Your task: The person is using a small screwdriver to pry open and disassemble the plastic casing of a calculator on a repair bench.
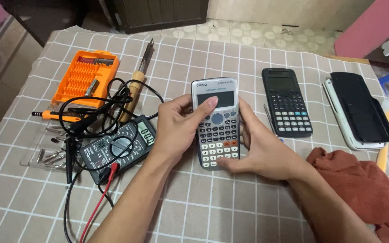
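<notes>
A silver-grey scientific calculator (pixel 217 123) is held face up above the checked tablecloth (pixel 203 211) at the centre. My left hand (pixel 178 126) grips its left side, with the thumb lying across the corner of the display. My right hand (pixel 262 150) cups the right edge and bottom, its thumb resting under the lowest key rows. Both hands touch the calculator at once.
To the right lie a black calculator (pixel 287 102), a thin metal tool (pixel 269 119), stacked black and white cases (pixel 360 110) and a rust-red cloth (pixel 365 189). On the left are a black multimeter (pixel 118 146) with leads, a soldering iron (pixel 136 83), an orange bit set (pixel 86 76) and an orange-handled screwdriver (pixel 57 115).
</notes>
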